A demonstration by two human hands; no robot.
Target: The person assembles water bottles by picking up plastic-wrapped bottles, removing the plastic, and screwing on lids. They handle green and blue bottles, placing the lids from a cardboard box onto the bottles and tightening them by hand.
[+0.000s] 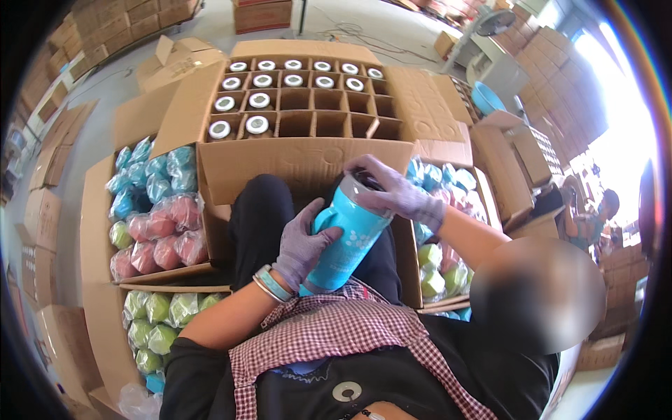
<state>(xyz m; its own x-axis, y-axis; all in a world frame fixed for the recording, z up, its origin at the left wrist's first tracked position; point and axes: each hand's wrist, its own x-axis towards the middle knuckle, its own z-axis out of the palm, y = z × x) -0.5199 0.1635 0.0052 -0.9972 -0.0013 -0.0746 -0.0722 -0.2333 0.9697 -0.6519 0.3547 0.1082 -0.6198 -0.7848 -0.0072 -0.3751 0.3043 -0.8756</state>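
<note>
A turquoise jug-like vacuum flask (348, 245) with white flower print, a side handle and a grey collar leans tilted over my lap. My left hand (302, 241), in a thin grey-purple glove, closes round its handle side. My gloved right hand (392, 190) wraps over the collar at its top, with the fingers at the mouth. Something dark shows in the mouth (367, 180) under those fingers; its kind is hidden. Just beyond stands an open carton (301, 159) with cardboard dividers, where several silver-lidded glass containers (257, 124) fill part of the cells.
On my left, open cartons (98, 231) hold bagged blue, red and green flasks (168, 217). More bagged flasks (437, 269) sit in cartons on my right. A fan (495, 23), a blue basin (486, 98) and stacked boxes (560, 77) stand farther back. Another person (595, 217) is at far right.
</note>
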